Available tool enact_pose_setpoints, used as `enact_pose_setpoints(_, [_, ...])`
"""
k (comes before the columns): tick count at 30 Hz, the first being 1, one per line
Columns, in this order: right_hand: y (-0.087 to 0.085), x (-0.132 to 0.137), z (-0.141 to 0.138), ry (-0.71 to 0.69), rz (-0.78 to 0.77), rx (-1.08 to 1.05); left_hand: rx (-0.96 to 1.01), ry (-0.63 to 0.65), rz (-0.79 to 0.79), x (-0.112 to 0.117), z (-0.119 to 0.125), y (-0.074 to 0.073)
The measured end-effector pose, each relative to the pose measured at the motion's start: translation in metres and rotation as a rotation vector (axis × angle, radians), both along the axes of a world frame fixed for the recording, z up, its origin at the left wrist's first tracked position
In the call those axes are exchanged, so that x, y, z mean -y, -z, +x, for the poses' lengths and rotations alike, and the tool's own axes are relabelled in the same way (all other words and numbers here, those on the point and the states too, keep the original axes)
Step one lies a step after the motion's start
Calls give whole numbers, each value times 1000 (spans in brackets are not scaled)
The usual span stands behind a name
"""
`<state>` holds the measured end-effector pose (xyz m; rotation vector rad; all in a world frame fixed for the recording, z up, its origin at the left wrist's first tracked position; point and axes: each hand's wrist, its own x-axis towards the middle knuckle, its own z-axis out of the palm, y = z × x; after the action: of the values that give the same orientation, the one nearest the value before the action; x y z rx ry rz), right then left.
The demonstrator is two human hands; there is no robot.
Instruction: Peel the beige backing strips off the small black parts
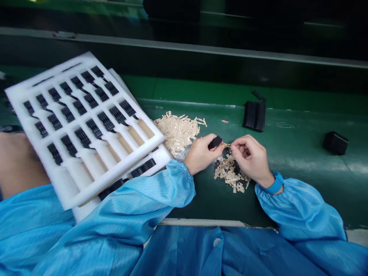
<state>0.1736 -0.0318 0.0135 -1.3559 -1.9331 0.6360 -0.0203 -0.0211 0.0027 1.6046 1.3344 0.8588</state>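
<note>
1. My left hand point(203, 155) is closed, fingers curled around a small black ribbed part point(215, 142), probably plastic. I can see only its end past the fingers.
2. My right hand point(249, 159) is closed too, pinching a thin tan strip point(227, 145) at the end of the black part. They appear to touch, but the fingers hide the exact contact.
3. Handling, my read: the black part looks light and stiff, so I'd hold it by its body. The strip looks flimsy and easy to bend or drop, so a fingertip pinch at its edge suits it.
4. Just under my right hand lies a pile of tan strips mixed with black bits point(231, 175). A bigger pile of tan strips point(178, 131) sits beyond my left hand.
5. Left of my hands, a white foam tray point(30, 128) holds rows of black parts point(106, 121).
6. Right of my hands, a black stack point(254, 116) and a black block point(335, 143) sit on the green bench point(299, 147).
</note>
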Motion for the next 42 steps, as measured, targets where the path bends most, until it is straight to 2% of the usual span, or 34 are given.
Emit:
enact_pose_setpoints(3, [1, 1, 0, -90, -8, 47, -4, 35, 12, 1, 0, 0])
enact_pose_setpoints(10, [2, -3, 4, -150, -23, 54, -58, 78, 74, 1, -2, 7])
enact_pose_setpoints(14, [4, -4, 4, -135, -22, 59, -92, 117, 116, 3, -2, 6])
enact_pose_setpoints(17, [5, -4, 3, -90, -44, 25, -62, 119, 71, 2, -1, 4])
enact_pose_setpoints(19, [5, -5, 3, -15, -70, -18, 16, 49, 39, -1, -1, 3])
enact_pose_setpoints(22, [3, -5, 0, 107, -53, -63, 223, -257, -9, -9, -1, 2])
enact_pose_setpoints(24, [1, -6, -3, 111, -5, -28, 373, -444, -63, -13, -1, 1])
enact_pose_setpoints(25, [1, -6, -6, 85, 26, 9, 428, -479, -81, -14, 0, 1])
enact_pose_setpoints(29, [5, -9, -16, -44, 134, 137, 499, -410, -52, -11, 3, -1])
enact_pose_setpoints(34, [7, -13, -14, -127, 180, 162, 545, -397, -28, -2, 7, -7])
enact_pose_setpoints(37, [3, -11, -8, -46, 205, 107, 591, -253, -89, -1, 8, -5])
enact_pose_setpoints(39, [2, -9, -5, 39, 197, 60, 546, -165, -170, -2, 7, -1])
enact_pose_setpoints(40, [2, -9, -4, 76, 181, 31, 488, -170, -183, -4, 5, 2])
enact_pose_setpoints(42, [4, -9, -2, 133, 117, -49, 329, -271, -113, -6, 2, 6])
